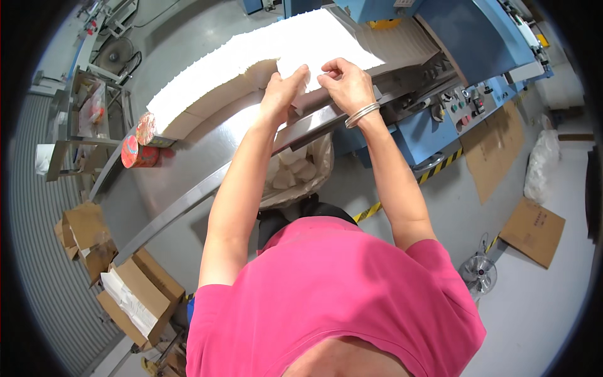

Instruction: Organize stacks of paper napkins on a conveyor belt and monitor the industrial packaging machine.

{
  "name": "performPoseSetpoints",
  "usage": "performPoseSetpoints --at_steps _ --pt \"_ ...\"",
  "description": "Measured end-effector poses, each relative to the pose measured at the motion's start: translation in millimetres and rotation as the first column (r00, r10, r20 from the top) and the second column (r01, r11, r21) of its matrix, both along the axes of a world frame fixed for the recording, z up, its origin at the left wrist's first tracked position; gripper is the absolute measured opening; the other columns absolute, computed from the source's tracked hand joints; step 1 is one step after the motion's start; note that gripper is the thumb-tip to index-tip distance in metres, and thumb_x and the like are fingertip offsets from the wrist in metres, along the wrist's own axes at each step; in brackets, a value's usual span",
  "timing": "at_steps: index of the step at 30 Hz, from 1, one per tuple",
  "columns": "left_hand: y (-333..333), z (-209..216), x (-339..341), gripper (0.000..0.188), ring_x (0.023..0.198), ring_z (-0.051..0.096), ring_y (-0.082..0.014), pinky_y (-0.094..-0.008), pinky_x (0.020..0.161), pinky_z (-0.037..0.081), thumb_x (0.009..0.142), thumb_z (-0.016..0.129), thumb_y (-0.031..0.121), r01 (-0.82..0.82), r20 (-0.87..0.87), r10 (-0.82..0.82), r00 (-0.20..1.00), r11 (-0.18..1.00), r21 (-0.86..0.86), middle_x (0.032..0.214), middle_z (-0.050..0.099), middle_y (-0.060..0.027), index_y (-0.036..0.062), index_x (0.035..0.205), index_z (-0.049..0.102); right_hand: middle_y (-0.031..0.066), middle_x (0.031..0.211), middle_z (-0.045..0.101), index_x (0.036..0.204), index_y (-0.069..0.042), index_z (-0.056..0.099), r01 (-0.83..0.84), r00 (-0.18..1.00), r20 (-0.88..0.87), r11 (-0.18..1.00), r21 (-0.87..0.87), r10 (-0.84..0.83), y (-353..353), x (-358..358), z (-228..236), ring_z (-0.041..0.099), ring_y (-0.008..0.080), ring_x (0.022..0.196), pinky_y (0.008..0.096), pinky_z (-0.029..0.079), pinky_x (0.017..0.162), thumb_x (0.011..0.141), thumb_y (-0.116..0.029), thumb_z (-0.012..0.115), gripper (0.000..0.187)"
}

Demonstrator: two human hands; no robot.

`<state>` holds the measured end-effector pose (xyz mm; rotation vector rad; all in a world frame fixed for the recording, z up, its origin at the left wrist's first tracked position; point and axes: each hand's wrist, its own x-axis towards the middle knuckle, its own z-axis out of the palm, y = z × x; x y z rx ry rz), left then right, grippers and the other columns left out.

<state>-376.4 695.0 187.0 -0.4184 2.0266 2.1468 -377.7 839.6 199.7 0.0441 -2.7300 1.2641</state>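
A long, curved row of white paper sheets point(220, 60), packed side by side with ragged edges, lies on a metal table point(207, 141). At its near edge, my left hand point(286, 94) is closed on a small bundle of white paper point(304, 88), thumb and fingers around its side. My right hand point(350, 88), with bangles at the wrist, is just right of that bundle. Its fingers are curled into a pinch, and what sits between them, if anything, is too small to make out. A red patterned can point(139, 154) stands against the row's left end.
A blue machine point(471, 38) with a control panel point(465, 107) stands on the right. Below the table edge is a lined bin point(323, 169) of white paper pieces. Open cardboard boxes point(135, 292) are at lower left; a small fan point(478, 273) is at lower right.
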Motion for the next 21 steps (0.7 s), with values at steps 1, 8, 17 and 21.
performPoseSetpoints --at_steps 1,8,17,21 --pt "0.5 -5.6 -2.2 0.059 0.080 0.058 -0.0223 -0.0332 0.060 0.049 0.078 0.068 0.040 -0.001 -0.003 0.001 1.000 1.000 0.003 0.095 0.059 -0.0163 -0.0099 0.106 0.051 0.0121 0.084 0.066 0.094 -0.003 0.065 -0.007 1.000 0.012 1.000 -0.030 0.007 -0.1 0.1 0.3 0.064 0.0241 0.079 0.0329 0.050 0.076 0.073 -0.020 0.066 0.026" --pt "-0.1 -30.3 -18.6 0.071 0.081 0.060 -0.0231 -0.0332 0.065 0.049 0.064 0.079 0.042 0.044 0.004 -0.044 0.999 0.990 -0.133 0.092 0.061 -0.0198 -0.0128 0.101 0.053 0.0144 0.085 0.065 0.089 -0.002 0.064 0.005 1.000 0.026 0.999 -0.032 -0.004 -2.4 -2.4 -1.0 0.064 0.0282 0.081 0.0361 0.050 0.078 0.076 -0.010 0.061 0.016" --pt "-23.9 -21.1 1.9 0.046 0.082 0.059 -0.0221 -0.0345 0.068 0.049 0.072 0.062 0.016 0.010 -0.002 -0.010 1.000 0.992 -0.122 0.097 0.061 -0.0147 -0.0093 0.109 0.053 0.0173 0.086 0.067 0.089 -0.007 0.070 -0.067 0.997 0.041 0.998 0.016 0.066 -6.1 1.9 5.7 0.064 0.0303 0.081 0.0360 0.049 0.080 0.076 -0.009 0.051 0.023" --pt "-59.9 -27.1 30.6 0.043 0.084 0.057 -0.0196 -0.0335 0.070 0.048 0.075 0.055 0.013 -0.094 0.000 0.097 0.995 0.967 0.235 0.095 0.059 -0.0105 -0.0030 0.114 0.051 0.0116 0.087 0.068 0.090 -0.010 0.072 -0.053 0.998 0.025 0.993 0.105 0.051 -3.5 -0.6 4.4 0.065 0.0240 0.079 0.0315 0.049 0.077 0.077 -0.014 0.053 0.023"
